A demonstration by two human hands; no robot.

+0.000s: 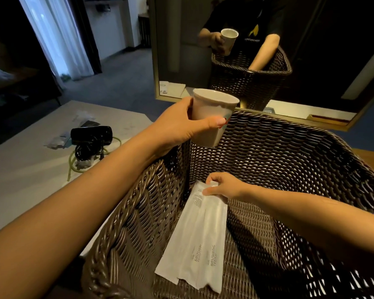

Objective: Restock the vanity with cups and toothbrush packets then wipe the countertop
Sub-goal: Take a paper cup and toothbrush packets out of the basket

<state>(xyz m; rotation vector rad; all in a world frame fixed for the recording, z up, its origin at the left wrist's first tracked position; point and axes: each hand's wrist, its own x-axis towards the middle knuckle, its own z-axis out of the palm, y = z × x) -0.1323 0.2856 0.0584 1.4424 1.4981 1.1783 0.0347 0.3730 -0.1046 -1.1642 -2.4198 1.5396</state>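
Observation:
My left hand (179,126) grips a white paper cup (212,115) and holds it upright above the far left rim of a dark woven basket (289,147). Deep inside the basket my right hand (222,185) pinches the far end of two white toothbrush packets (199,236). The packets overlap and lie flat on the basket floor, printed with "BRUSHING TEETH". Both my forearms are bare.
A pale countertop (30,169) lies to the left, with a black hair dryer (92,134), its coiled cord, a green cable (73,160) and several clear wrappers (58,141). A framed mirror (246,50) stands behind the basket and reflects the cup and basket.

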